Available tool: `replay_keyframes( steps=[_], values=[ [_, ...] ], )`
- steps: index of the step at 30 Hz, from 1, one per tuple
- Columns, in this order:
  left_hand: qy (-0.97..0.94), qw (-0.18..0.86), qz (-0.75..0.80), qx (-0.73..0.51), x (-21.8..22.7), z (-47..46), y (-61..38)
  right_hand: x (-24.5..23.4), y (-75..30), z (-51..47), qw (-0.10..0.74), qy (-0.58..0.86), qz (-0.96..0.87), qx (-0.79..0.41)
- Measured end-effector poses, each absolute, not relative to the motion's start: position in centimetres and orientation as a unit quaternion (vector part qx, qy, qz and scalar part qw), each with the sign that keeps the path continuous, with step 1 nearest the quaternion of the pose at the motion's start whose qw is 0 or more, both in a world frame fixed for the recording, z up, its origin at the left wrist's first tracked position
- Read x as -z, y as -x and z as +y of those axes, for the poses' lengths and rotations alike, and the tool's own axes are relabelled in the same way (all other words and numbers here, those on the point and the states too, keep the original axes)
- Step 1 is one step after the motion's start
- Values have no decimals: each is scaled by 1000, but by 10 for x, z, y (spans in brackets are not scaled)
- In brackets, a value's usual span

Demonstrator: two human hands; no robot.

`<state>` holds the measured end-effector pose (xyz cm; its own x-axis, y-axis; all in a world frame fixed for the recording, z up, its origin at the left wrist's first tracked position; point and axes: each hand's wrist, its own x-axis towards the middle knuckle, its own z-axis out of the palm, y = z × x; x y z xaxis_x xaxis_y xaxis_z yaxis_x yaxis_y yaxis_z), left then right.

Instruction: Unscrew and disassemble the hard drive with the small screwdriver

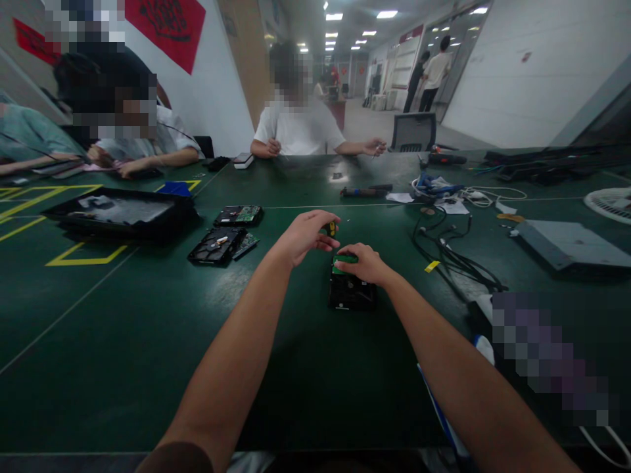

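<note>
On the table in front of me lies a black hard drive (352,293), with a green circuit board (344,265) at its far end. My right hand (365,263) is closed over that end, thumb and fingers on the board; whether the board is loose from the drive, I cannot tell. Just beyond and to the left, my left hand (311,236) is raised with curled fingers around a yellow-and-black screwdriver (332,228), of which only part of the handle shows. Its tip is hidden.
To the left lie more hard drives (217,245) and a loose circuit board (245,246), beside a black tray (123,213). Tangled cables (448,253) and a grey metal box (574,243) occupy the right. Other people sit across the table and at the far left.
</note>
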<state>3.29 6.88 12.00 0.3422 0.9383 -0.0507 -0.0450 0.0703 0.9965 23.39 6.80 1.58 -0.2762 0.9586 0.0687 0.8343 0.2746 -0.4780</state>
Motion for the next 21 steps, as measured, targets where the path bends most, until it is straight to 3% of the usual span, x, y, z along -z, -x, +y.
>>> replay_keyframes(
  steps=[6, 21],
  values=[
    [-524, 650, 379, -399, -117, 72, -33, -17, -234, 67, 175, 573, -782, -169],
    [-543, 628, 389, -400, -117, 71, -33, -14, -234, 69, 180, 573, -781, -169]
  ],
)
